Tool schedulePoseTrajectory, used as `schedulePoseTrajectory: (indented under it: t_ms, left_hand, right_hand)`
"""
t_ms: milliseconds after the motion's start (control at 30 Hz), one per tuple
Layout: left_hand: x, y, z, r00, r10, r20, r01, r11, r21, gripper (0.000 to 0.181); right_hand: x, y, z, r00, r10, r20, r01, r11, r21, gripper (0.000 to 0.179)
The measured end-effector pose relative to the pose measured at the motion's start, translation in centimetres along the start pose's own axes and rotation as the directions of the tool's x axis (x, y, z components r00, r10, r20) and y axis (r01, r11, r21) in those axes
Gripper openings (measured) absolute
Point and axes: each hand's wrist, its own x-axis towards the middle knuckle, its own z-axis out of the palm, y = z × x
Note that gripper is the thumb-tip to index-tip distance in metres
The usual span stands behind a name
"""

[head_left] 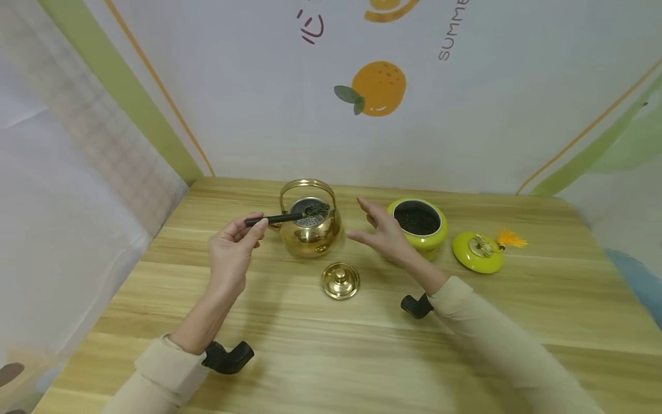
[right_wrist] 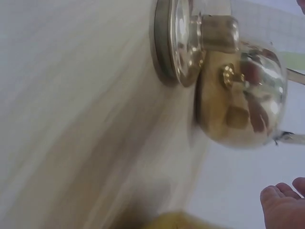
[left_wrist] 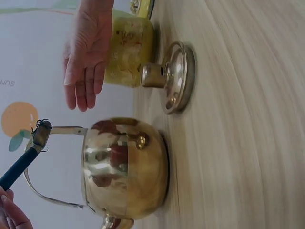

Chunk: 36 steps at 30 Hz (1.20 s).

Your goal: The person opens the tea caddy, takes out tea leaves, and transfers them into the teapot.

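My left hand (head_left: 231, 244) pinches the black handle of a small tea scoop (head_left: 279, 218) between thumb and fingers. Dark dry leaves (head_left: 317, 210) heap on the scoop's head, which is over the open mouth of a gold teapot (head_left: 310, 238). Inside the pot's mouth sits a perforated strainer (head_left: 301, 208). Between the teapot and a yellow jar (head_left: 429, 244), my right hand (head_left: 385, 230) is held with thumb and fingers spread, gripping nothing. The left wrist view shows the right palm (left_wrist: 88, 43) in front of the jar. Dark leaves also lie inside the jar.
The teapot's gold lid (head_left: 340, 282) lies on the wooden table (head_left: 331, 356) in front of the pot. Right of the jar rests its yellow lid (head_left: 478, 253) with an orange tassel (head_left: 512, 238). The teapot's arched handle (head_left: 308, 183) stands upright. A printed cloth (head_left: 289, 132) hangs behind.
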Motion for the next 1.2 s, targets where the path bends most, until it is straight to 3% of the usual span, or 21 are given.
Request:
schedulePoseTrajectory:
  t_ms: [333, 700, 867, 1200]
  left_hand:
    - [0.9, -1.1, -0.7, 0.999, 0.035, -0.034, -0.034, 0.998, 0.049, 0.024]
    - [1.9, -2.5, -0.2, 0.996, 0.054, -0.065, -0.051, 0.997, 0.057, 0.026]
    - [2.1, -3.0, 0.3, 0.996, 0.067, -0.058, -0.062, 0.995, 0.083, 0.027]
    - [2.1, -3.4, 1.2, 0.988, 0.15, -0.026, -0.147, 0.985, 0.086, 0.024]
  right_hand:
    - [2.2, 0.4, 2.6, 0.998, 0.025, 0.057, -0.026, 1.0, 0.011, 0.079]
    - [3.7, 0.7, 4.1, 0.999, 0.012, 0.05, -0.011, 1.0, -0.005, 0.078]
    - [3.7, 0.9, 4.3, 0.998, 0.005, 0.058, -0.004, 1.0, -0.011, 0.075]
    - [3.7, 0.7, 4.6, 0.999, 0.003, 0.051, -0.006, 0.998, 0.064, 0.07]
